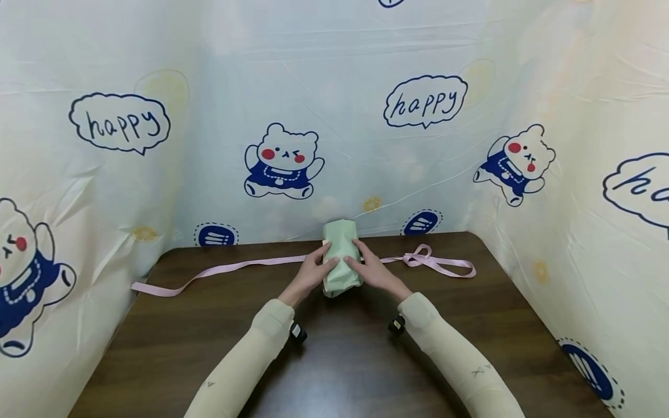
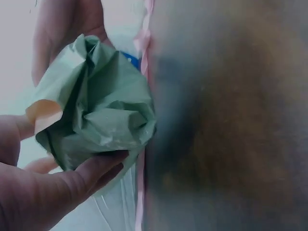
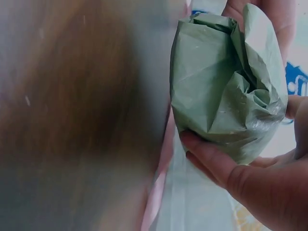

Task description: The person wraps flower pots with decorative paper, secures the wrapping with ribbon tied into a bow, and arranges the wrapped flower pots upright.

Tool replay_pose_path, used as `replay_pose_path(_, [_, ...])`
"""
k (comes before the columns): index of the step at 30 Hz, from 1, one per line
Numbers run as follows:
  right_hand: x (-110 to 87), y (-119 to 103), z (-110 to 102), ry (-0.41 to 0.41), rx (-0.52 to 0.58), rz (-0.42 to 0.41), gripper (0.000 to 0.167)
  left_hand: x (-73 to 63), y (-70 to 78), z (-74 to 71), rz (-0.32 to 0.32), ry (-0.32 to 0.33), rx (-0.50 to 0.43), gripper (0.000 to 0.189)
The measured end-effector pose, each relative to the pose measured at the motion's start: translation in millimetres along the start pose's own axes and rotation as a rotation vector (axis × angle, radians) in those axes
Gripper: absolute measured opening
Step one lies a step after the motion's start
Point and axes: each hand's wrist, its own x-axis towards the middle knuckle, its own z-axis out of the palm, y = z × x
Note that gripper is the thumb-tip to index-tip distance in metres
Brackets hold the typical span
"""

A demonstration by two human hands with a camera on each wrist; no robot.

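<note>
Both hands hold a package wrapped in light green paper [image 1: 341,249] near the far edge of the table. My left hand [image 1: 312,271] grips its left side, thumb on the face toward me. On the right side, my right hand [image 1: 375,270] grips it in the same manner. In the left wrist view, the end of the package [image 2: 110,110] shows crumpled, folded paper and a loose flap with a pale orange inner side. Folds gather at the same end of the package [image 3: 226,86] in the right wrist view. What is inside is hidden.
A pink ribbon [image 1: 230,268] runs across the far part of the dark wooden table [image 1: 334,371], passing behind the package. Its right part forms a loop or bow [image 1: 420,256]. A printed cloth [image 1: 345,75] with cartoon bears hangs around the table's back and sides.
</note>
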Motion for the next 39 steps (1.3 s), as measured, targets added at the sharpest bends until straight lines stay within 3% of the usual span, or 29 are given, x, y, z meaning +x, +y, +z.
replay_pose_path(6, [17.2, 12.3, -2.1, -0.016, -0.033, 0.004, 0.070, 17.9, -7.4, -5.4, -0.037, -0.018, -0.018, 0.067])
replay_pose_path(13, [27.2, 17.3, -4.3, -0.033, -0.064, 0.011, 0.068, 26.6, -9.8, -8.9, -0.061, -0.028, 0.008, 0.066])
replay_pose_path(19, [35.4, 19.1, -5.7, -0.051, -0.094, 0.034, 0.069, 30.1, -8.3, -12.5, -0.142, -0.031, -0.019, 0.067])
replay_pose_path(26, [33.4, 15.6, -3.8, -0.072, -0.132, 0.040, 0.071, 18.8, -8.8, -14.4, -0.201, -0.038, -0.049, 0.067])
replay_pose_path(30, [24.2, 11.4, -2.0, -0.071, -0.128, 0.036, 0.071, 6.7, -7.4, -11.8, -0.179, -0.035, -0.044, 0.067])
replay_pose_path(39, [-11.9, 10.7, 4.8, -0.061, -0.147, -0.001, 0.070, -24.4, -9.9, 3.3, -0.064, -0.043, -0.053, 0.066])
